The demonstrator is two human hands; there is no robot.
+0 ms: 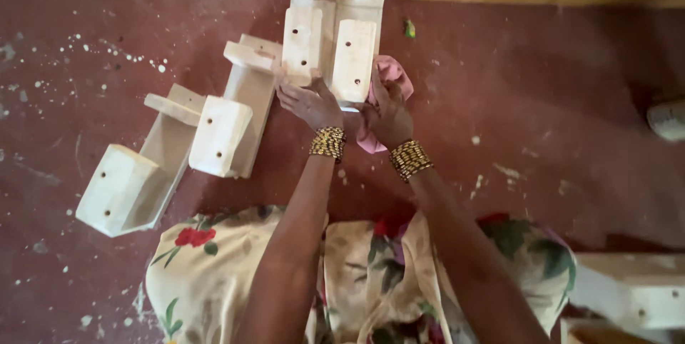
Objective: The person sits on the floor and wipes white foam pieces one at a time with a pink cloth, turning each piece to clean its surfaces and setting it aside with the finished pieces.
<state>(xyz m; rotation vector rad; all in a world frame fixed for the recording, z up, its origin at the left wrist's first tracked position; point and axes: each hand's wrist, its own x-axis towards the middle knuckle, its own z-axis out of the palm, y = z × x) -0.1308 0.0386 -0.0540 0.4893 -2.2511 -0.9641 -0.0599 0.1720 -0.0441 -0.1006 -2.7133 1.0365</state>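
At upper centre, the left hand (pixel 308 101) lay spread, steadying a pale wooden bracket (pixel 354 58); the right hand (pixel 389 117) pinched a pink cloth (pixel 391 73). Wiping evenly probably suited best.

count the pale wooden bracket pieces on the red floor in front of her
4: far-left piece, the next, and two upright side by side at the hands. More pale wood at lower right may be others.

Four pale wooden brackets (pixel 235 112) — one pink cloth (pixel 389 90) — two beaded gold bracelets (pixel 327 142).
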